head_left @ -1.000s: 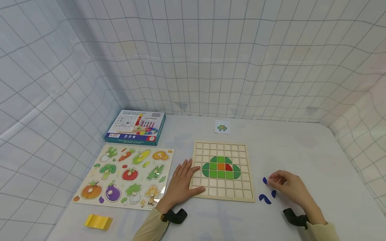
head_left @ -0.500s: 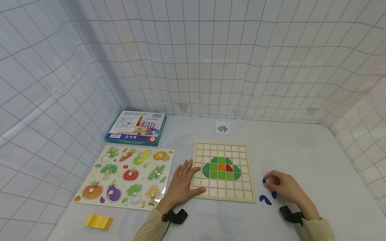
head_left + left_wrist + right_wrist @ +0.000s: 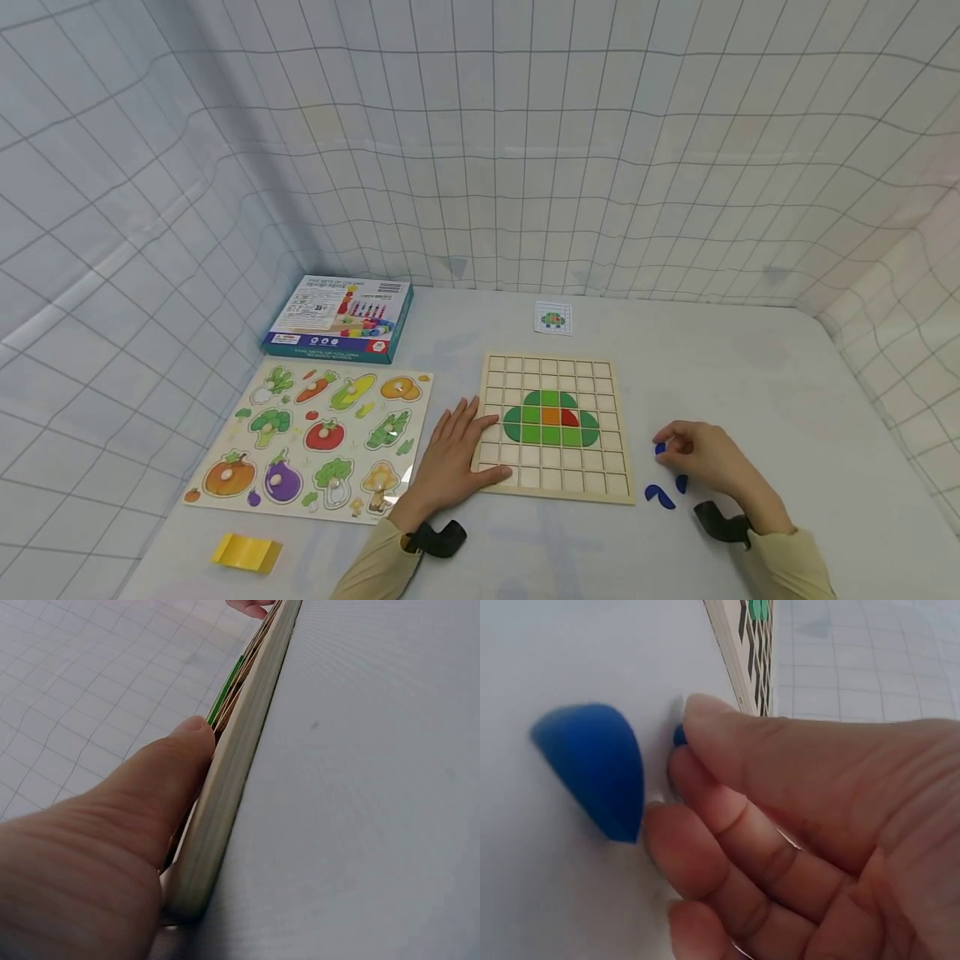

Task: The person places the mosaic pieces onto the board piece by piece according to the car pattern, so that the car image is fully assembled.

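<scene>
My left hand [image 3: 447,467] rests with spread fingers on the left edge of the wooden grid board [image 3: 551,483]; its thumb [image 3: 169,769] lies on the board's rim in the left wrist view. On the board, green, orange and red pieces form a rounded shape [image 3: 550,433]. To the right of the board, my right hand [image 3: 708,458] pinches a small blue quarter-circle piece [image 3: 660,448] between thumb and index finger, close over the table. In the right wrist view the fingertips mostly hide this piece [image 3: 679,735], and another blue piece [image 3: 592,769] lies beside them.
More blue pieces [image 3: 660,497] lie on the table below the right hand. A small pattern card [image 3: 553,318] is behind the board. At left are a vegetable puzzle board [image 3: 352,475], a boxed toy set [image 3: 337,317] and a yellow curved block [image 3: 246,553]. Checked cloth [image 3: 510,167] hangs around the table.
My right hand has shifted slightly left, and its fingers have come together on the blue quarter-circle piece. The left hand stays in place on the board.
</scene>
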A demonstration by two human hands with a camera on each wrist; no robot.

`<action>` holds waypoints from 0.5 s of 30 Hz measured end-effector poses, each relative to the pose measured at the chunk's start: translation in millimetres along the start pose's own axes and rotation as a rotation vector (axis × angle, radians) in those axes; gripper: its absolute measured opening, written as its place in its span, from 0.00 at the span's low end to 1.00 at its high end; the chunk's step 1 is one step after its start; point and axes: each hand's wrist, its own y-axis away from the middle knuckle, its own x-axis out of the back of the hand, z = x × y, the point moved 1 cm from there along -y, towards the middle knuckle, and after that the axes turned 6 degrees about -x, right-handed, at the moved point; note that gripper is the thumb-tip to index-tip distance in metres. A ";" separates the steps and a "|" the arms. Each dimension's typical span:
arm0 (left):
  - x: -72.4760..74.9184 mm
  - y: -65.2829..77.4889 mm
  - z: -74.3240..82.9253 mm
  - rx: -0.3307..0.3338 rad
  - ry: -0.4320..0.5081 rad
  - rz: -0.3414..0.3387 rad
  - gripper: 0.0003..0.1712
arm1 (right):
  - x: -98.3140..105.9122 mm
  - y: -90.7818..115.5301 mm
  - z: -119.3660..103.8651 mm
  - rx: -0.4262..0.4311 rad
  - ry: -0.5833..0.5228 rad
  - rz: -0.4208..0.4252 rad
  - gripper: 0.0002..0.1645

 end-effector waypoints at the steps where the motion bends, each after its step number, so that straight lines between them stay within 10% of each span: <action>1: 0.2 0.0 0.1 0.000 0.000 0.001 0.45 | 1.1 -0.2 0.4 0.003 -0.004 -0.011 0.10; 15: 1.4 0.0 1.3 0.012 0.019 -0.009 0.45 | 5.5 -3.2 5.4 0.015 -0.017 -0.053 0.10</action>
